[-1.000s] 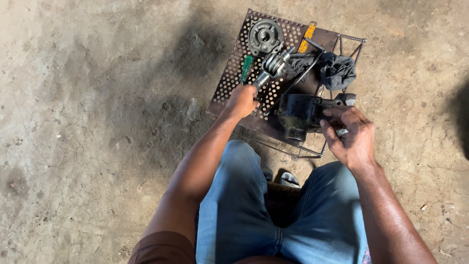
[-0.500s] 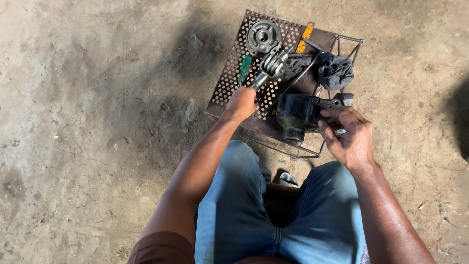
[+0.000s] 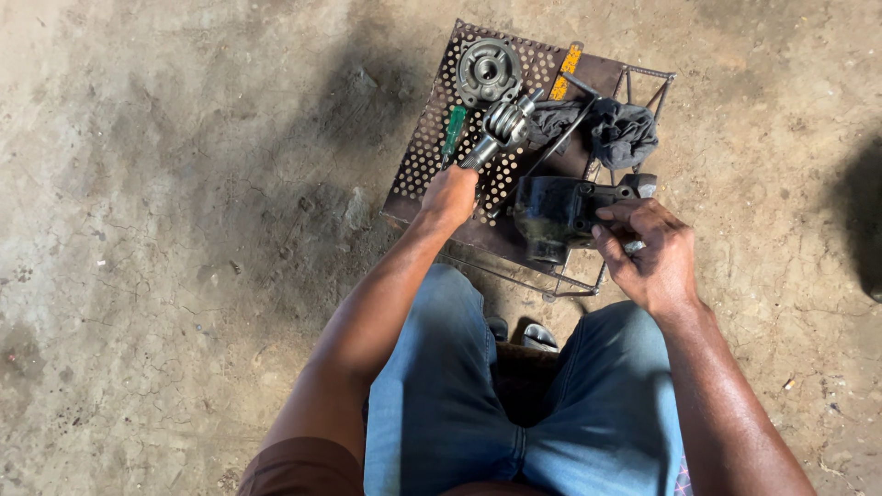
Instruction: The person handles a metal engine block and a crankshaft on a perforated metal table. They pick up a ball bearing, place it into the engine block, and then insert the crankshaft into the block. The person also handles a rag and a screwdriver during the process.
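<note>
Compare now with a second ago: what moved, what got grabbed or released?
Hardly anything moved. The left hand still grips the lower end of the metal shaft on the perforated plate; the right hand still holds the dark housing. Nothing was taken or let go. The round flange, green screwdriver and dark rag stayed put.

Rusty perforated metal stand (image 3: pixel 432 156), dull greasy housing (image 3: pixel 551 213), rough concrete floor (image 3: pixel 184 230).

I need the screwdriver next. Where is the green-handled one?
The green-handled screwdriver lies on the perforated metal stand, just beyond the left hand, below the round flange.
</note>
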